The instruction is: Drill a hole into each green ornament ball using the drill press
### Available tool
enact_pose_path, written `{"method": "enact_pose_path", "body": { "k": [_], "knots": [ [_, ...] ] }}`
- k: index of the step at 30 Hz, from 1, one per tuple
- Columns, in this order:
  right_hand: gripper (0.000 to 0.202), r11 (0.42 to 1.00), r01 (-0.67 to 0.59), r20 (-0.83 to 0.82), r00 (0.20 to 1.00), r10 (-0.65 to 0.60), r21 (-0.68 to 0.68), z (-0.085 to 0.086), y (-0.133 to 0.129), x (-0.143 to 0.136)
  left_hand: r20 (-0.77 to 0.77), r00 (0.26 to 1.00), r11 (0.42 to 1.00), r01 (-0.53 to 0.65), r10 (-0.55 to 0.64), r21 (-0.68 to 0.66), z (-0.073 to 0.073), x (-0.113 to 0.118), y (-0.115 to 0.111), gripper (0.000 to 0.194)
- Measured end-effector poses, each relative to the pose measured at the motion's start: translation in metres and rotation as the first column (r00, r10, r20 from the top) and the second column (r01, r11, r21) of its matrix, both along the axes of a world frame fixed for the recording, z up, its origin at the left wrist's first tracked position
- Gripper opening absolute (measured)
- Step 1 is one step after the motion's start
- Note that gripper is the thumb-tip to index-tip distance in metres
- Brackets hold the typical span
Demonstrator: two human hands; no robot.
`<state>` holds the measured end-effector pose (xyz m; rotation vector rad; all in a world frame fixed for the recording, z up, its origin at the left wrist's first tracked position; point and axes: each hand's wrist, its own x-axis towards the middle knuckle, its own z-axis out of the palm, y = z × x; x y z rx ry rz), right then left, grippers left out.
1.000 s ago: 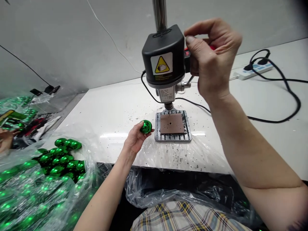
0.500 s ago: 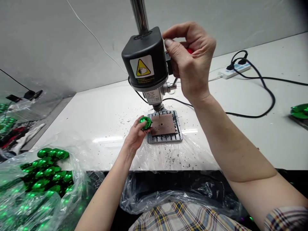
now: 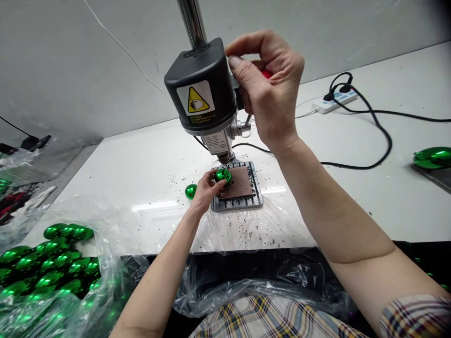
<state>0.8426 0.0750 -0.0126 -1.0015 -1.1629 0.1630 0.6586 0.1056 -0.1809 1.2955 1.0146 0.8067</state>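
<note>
In the head view my left hand (image 3: 207, 188) grips a shiny green ball (image 3: 223, 176) over the brown board (image 3: 244, 183), just below the chuck of the bench drill press (image 3: 200, 94). The board lies on the drill's slotted metal base (image 3: 256, 180). A second green ball (image 3: 190, 191) shows just left of my left hand; whether it touches the hand, I cannot tell. Up beside the black motor housing, my right hand (image 3: 271, 84) is closed around a red knob (image 3: 267, 74), mostly hidden by the fingers. The drill tip is hidden behind the ball.
An open plastic bag (image 3: 105, 253) with several green balls stands at the lower left. Dark shavings lie around the base. A power strip (image 3: 334, 101) with black cables (image 3: 382, 126) is at the right, and another green object (image 3: 432, 157) sits near the right edge.
My left hand has moved right, bringing its green ball from the board's left edge to under the chuck. Another green ball has come into sight left of the hand. The view has shifted slightly.
</note>
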Motion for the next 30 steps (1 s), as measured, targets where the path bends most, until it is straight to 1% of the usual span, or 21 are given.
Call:
{"method": "enact_pose_path", "body": {
  "k": [3,7,9,11,14,16,18,19,20,21,23,25,27,30],
  "knots": [
    [0.009,1.0,-0.015,0.013,1.0,0.015,0.027,0.001,-0.002,0.0,-0.046,0.999,0.999,0.004,-0.001,0.052,-0.002,0.004,0.001,0.06],
    [0.01,0.999,0.01,0.014,1.0,-0.01,-0.047,0.002,-0.005,0.0,-0.203,0.979,0.968,0.028,0.023,0.248,-0.004,0.01,-0.002,0.059],
    [0.012,0.999,0.003,-0.003,1.0,-0.004,-0.045,0.002,-0.005,0.0,-0.231,0.972,0.947,0.035,0.042,0.321,-0.007,0.014,-0.006,0.057],
    [0.009,0.999,-0.033,-0.015,0.999,0.033,0.013,0.001,-0.003,0.0,-0.22,0.973,0.93,0.018,0.067,0.367,-0.011,0.018,-0.009,0.056],
    [0.005,0.985,-0.105,-0.024,0.994,0.109,0.134,-0.001,-0.003,0.001,-0.222,0.969,0.911,-0.006,0.107,0.412,-0.019,0.021,-0.012,0.056],
    [0.007,0.979,-0.123,-0.018,0.992,0.128,0.162,-0.002,-0.006,0.0,-0.236,0.964,0.899,-0.005,0.121,0.439,-0.024,0.022,-0.012,0.056],
    [0.007,0.983,-0.113,-0.001,0.993,0.114,0.142,-0.005,-0.009,-0.001,-0.243,0.962,0.889,-0.002,0.127,0.459,-0.027,0.021,-0.012,0.056],
    [0.007,0.986,-0.104,0.007,0.995,0.104,0.131,-0.007,-0.009,-0.001,-0.238,0.963,0.886,-0.001,0.125,0.464,-0.029,0.02,-0.011,0.056],
    [0.007,0.983,-0.097,0.01,0.995,0.096,0.159,-0.01,-0.009,-0.002,-0.229,0.966,0.884,-0.002,0.124,0.468,-0.03,0.02,-0.011,0.057],
    [0.006,0.971,-0.094,0.013,0.996,0.093,0.219,-0.013,-0.008,-0.003,-0.221,0.968,0.882,-0.005,0.123,0.471,-0.031,0.02,-0.01,0.057],
    [0.007,0.927,-0.087,0.028,0.996,0.083,0.366,-0.021,-0.005,-0.005,-0.216,0.968,0.878,-0.009,0.127,0.478,-0.033,0.02,-0.009,0.057],
    [0.017,0.885,-0.071,0.048,0.997,0.055,0.46,-0.031,-0.003,-0.007,-0.227,0.965,0.875,-0.007,0.133,0.485,-0.035,0.02,-0.008,0.057],
    [0.024,0.886,-0.045,0.054,0.998,0.023,0.462,-0.04,-0.003,-0.009,-0.238,0.962,0.872,0.0,0.134,0.49,-0.035,0.02,-0.008,0.057],
    [0.016,0.875,-0.012,0.037,0.999,-0.007,0.484,-0.049,-0.01,-0.012,-0.241,0.961,0.871,0.001,0.135,0.491,-0.035,0.02,-0.008,0.057]
  ]
}}
